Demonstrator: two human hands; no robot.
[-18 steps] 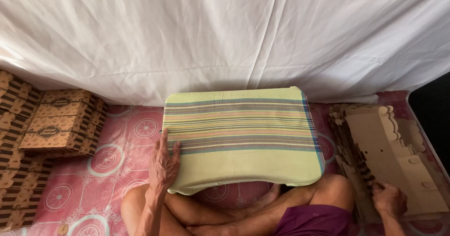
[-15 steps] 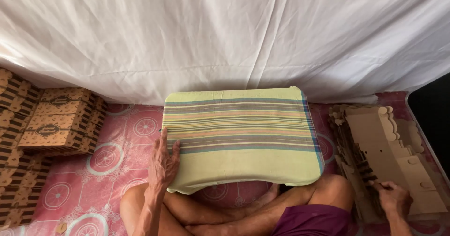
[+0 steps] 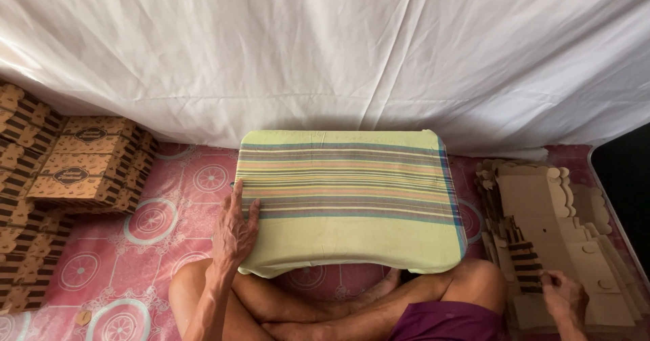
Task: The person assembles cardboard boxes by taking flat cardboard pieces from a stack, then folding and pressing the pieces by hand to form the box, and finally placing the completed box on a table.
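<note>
- I see a white sheet [image 3: 325, 50] hanging across the whole far side, from 10 to 2 o'clock, as the backdrop.
- Under me is a pink patterned mat [image 3: 156, 219] on the floor; my crossed legs lie at 6 o'clock.
- In the centre stands a small desk covered with a striped yellow-green cloth [image 3: 349, 199]. Its long axis runs left to right, from 9 to 3 o'clock.
- At 9 o'clock, well apart from the desk, there is a pile of folded brown boxes [image 3: 74, 165] with dark stripes.
- At 4 o'clock, beside the desk, lies a stack of flat cardboard blanks [image 3: 548, 212]. Its long axis runs from near to far, roughly 6 to 12 o'clock.
- My left hand [image 3: 233, 232] rests flat and open on the left near corner of the cloth, fingers pointing to 12 o'clock. It grips nothing.
- My right hand [image 3: 563, 297] is at the near end of the cardboard stack, at 5 o'clock. The fingers are curled at the near edge of a striped blank [image 3: 525, 263], which lies just towards 11 o'clock from it; I cannot tell whether they already pinch it.
- The right hand is clearly the nearer one to the blanks; the left hand is across the desk from them.
</note>
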